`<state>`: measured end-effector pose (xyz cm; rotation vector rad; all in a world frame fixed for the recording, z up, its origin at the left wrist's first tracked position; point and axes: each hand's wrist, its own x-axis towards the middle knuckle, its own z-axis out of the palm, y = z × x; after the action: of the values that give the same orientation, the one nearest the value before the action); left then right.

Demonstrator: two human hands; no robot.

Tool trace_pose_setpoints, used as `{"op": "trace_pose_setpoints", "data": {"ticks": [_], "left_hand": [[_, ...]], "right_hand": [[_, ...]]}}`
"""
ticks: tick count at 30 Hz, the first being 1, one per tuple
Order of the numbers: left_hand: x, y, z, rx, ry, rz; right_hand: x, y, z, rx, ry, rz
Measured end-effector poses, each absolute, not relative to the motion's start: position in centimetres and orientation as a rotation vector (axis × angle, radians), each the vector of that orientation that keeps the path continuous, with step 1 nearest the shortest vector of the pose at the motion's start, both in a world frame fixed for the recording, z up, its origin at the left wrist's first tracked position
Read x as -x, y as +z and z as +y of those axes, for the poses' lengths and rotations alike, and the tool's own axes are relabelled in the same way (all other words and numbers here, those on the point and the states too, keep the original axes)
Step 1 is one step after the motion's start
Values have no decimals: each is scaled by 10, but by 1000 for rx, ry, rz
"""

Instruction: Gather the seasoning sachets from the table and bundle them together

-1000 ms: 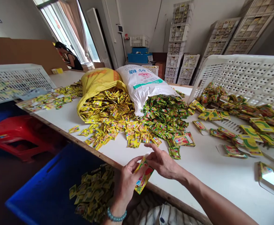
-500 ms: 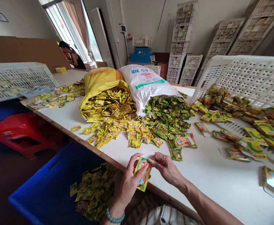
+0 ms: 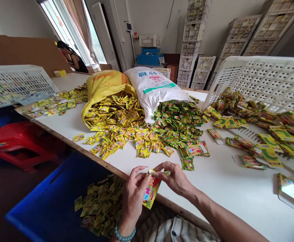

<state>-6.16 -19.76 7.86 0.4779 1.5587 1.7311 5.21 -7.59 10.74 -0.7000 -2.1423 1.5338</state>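
My left hand [image 3: 134, 193] is closed around a small printed candy box [image 3: 152, 193], yellow and green with red and lettering, held tilted over the table's front edge. The thumb and fingers of my right hand [image 3: 173, 176] pinch the white flap at the box's top end. A bit of green shows under the right fingers; I cannot make out what it is. Just beyond my hands lie loose yellow sachets [image 3: 144, 148] and green sachets [image 3: 187, 164]. They spill from a yellow woven sack [image 3: 106, 82] and a white woven sack [image 3: 152, 82].
Filled boxes [image 3: 270, 143] lie around a tipped white crate [image 3: 270, 77] at right. Below the table's front edge stands a blue bin [image 3: 43, 198] holding many small yellow packs. A red stool [image 3: 23, 144] is at left. Another person [image 3: 72, 58] sits far back.
The box has turned slightly in my left hand, showing more of its lettering. My right fingers have shifted a little left onto its top flap. The view has moved slightly.
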Motion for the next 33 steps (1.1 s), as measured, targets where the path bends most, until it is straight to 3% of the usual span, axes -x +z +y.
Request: {"op": "trace_pose_setpoints", "data": {"ticks": [12,21,29,33], "left_hand": [[62,79,-197,-447,1698,1422],[64,82,-200,-373,1739,1361],[77,91,-212,-391,1642,1451],[124,95,-244,-561,1383,1966]], "right_hand": [[-54,92,-68,728,2045,-1834],[-64,95,-96,314,1174,-2263],[-46,91,-112,364,1318,-2143],[-36,83,-92,332,1262,-2395]]}}
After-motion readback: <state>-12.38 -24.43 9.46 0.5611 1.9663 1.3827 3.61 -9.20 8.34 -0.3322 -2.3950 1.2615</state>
